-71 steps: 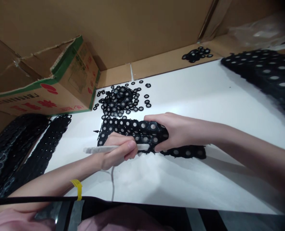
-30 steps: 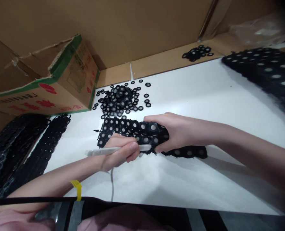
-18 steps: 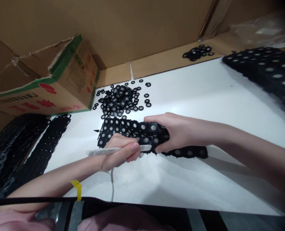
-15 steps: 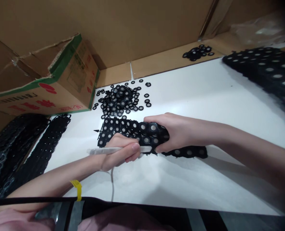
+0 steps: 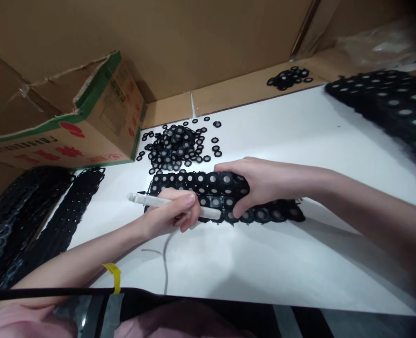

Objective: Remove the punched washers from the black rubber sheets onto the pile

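A black rubber sheet (image 5: pixel 260 214) with rows of round holes lies on the white table, partly folded or bunched under my hands. My left hand (image 5: pixel 174 209) is closed round a white pen-like stick (image 5: pixel 151 200), whose right end touches or hovers just over the sheet's near row; I cannot tell which. My right hand (image 5: pixel 250 180) spans the sheet from its far edge to its near row, thumb on the near side, gripping it. Beyond the sheet lies a heap of loose black rings (image 5: pixel 174 146).
At the left stands an open cardboard box (image 5: pixel 98 126), with more black perforated sheets (image 5: pixel 67 211) before it. A small ring pile (image 5: pixel 287 80) sits on the back cardboard ledge. Another holed sheet (image 5: pixel 394 101) lies right. A thin cord (image 5: pixel 164 263) runs near the front edge.
The stick's left end has tipped up and away from me as my left hand turned. My right hand has shifted slightly away and right, its thumb lifted, and the sheet's near row shows more.
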`<state>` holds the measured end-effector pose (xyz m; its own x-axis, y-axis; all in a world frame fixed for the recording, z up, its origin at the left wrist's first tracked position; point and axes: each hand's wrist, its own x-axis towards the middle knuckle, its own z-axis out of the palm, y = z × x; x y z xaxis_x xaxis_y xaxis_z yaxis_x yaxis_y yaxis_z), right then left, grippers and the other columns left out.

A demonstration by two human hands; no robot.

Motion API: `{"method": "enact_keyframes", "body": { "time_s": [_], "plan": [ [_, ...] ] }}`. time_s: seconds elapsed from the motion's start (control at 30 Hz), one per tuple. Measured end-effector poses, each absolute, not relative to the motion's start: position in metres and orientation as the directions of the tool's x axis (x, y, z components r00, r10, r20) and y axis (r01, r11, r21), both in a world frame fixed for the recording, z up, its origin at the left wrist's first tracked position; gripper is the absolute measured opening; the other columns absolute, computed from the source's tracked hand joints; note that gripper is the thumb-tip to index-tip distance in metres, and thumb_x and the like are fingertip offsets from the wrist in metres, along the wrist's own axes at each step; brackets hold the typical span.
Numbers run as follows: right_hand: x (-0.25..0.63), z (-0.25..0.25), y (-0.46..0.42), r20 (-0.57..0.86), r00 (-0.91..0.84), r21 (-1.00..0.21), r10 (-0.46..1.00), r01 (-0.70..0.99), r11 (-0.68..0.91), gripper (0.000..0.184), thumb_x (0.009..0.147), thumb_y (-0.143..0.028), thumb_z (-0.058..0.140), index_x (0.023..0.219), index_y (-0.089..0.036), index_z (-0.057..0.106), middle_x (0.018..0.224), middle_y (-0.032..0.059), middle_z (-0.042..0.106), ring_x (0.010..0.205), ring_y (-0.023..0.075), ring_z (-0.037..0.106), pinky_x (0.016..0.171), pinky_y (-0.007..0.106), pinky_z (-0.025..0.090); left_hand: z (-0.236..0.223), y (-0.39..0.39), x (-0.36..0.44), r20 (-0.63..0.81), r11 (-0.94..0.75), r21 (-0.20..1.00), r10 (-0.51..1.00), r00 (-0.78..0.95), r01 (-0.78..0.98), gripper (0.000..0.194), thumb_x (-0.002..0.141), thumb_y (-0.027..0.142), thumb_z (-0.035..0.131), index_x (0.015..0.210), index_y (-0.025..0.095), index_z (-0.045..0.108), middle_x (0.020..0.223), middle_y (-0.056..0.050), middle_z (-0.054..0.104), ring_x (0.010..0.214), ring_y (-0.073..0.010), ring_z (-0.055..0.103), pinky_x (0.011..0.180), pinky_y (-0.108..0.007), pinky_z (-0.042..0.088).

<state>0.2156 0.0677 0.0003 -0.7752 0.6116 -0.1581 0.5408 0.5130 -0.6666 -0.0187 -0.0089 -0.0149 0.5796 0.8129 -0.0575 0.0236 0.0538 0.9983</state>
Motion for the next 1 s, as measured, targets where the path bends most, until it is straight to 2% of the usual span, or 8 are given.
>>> {"method": "enact_keyframes", "body": {
  "time_s": [0.07, 0.13, 0.2, 0.23, 0.4, 0.6, 1.0],
  "plan": [
    [0.217, -0.004, 0.073, -0.114, -0.76, -0.669, 0.639, 0.535, 0.516, 0.055, 0.061, -0.053, 0.078, 0.102, -0.023, 0.058, 0.099, 0.0037, 0.067, 0.088, 0.0246, 0.059, 0.071, 0.032, 0.043, -0.014, -0.004, -0.019, -0.08, 0.106, 0.994, 0.819, 0.568, -0.013, 0.049, 0.095, 0.042, 0.047, 0.057, 0.013, 0.056, 0.043, 0.001, 0.045, 0.04, -0.0084, 0.034, 0.042, -0.026, 0.022],
    [0.214, -0.007, 0.075, -0.065, -0.744, -0.706, 0.665, 0.505, 0.496, 0.042, 0.075, -0.054, 0.065, 0.1, -0.021, 0.061, 0.097, 0.0048, 0.067, 0.084, 0.0221, 0.059, 0.07, 0.032, 0.042, -0.011, 0.004, -0.02, -0.064, 0.07, 0.998, 0.852, 0.52, 0.007, 0.048, 0.094, 0.043, 0.048, 0.058, 0.013, 0.056, 0.043, 0.001, 0.045, 0.041, -0.0086, 0.035, 0.042, -0.025, 0.022],
    [0.209, -0.011, 0.074, -0.031, -0.698, -0.726, 0.716, 0.508, 0.464, 0.028, 0.086, -0.045, 0.052, 0.092, -0.019, 0.063, 0.089, 0.005, 0.067, 0.076, 0.0187, 0.057, 0.068, 0.031, 0.041, -0.008, 0.012, -0.022, -0.012, -0.027, 0.997, 0.888, 0.46, 0.079, 0.047, 0.094, 0.044, 0.048, 0.06, 0.013, 0.057, 0.046, 0.0, 0.048, 0.043, -0.0087, 0.036, 0.043, -0.025, 0.022],
    [0.206, -0.013, 0.073, -0.013, -0.669, -0.721, 0.743, 0.521, 0.456, 0.025, 0.088, -0.039, 0.05, 0.089, -0.019, 0.063, 0.086, 0.0051, 0.067, 0.074, 0.0177, 0.056, 0.068, 0.03, 0.04, -0.008, 0.016, -0.023, 0.012, -0.077, 0.988, 0.898, 0.44, 0.131, 0.046, 0.094, 0.044, 0.048, 0.061, 0.014, 0.057, 0.048, 0.0, 0.049, 0.044, -0.0089, 0.037, 0.044, -0.025, 0.023],
    [0.195, -0.021, 0.07, 0.08, -0.616, -0.662, 0.783, 0.554, 0.504, 0.01, 0.081, -0.025, 0.055, 0.08, -0.018, 0.061, 0.082, 0.0048, 0.064, 0.072, 0.0163, 0.051, 0.07, 0.03, 0.039, -0.015, 0.028, -0.027, 0.051, -0.181, 0.94, 0.912, 0.407, 0.288, 0.043, 0.097, 0.041, 0.042, 0.065, 0.015, 0.056, 0.051, 0.0, 0.05, 0.046, -0.0101, 0.036, 0.046, -0.028, 0.025],
    [0.195, -0.023, 0.068, 0.097, -0.603, -0.65, 0.792, 0.564, 0.509, 0.008, 0.082, -0.024, 0.053, 0.077, -0.02, 0.058, 0.079, 0.0033, 0.061, 0.072, 0.0165, 0.049, 0.07, 0.031, 0.039, -0.02, 0.028, -0.028, 0.044, -0.185, 0.932, 0.912, 0.408, 0.311, 0.043, 0.097, 0.04, 0.041, 0.064, 0.016, 0.053, 0.052, 0.001, 0.049, 0.048, -0.0102, 0.036, 0.048, -0.028, 0.027],
    [0.194, -0.023, 0.068, 0.081, -0.602, -0.652, 0.794, 0.571, 0.499, 0.008, 0.082, -0.021, 0.051, 0.077, -0.02, 0.058, 0.08, 0.0051, 0.061, 0.077, 0.0191, 0.052, 0.074, 0.033, 0.039, -0.01, 0.026, -0.02, -0.006, -0.272, 0.824, 0.872, 0.489, 0.496, 0.045, 0.098, 0.035, 0.034, 0.06, 0.016, 0.049, 0.051, 0.002, 0.047, 0.052, -0.0107, 0.043, 0.056, -0.026, 0.035]
  ]
}}
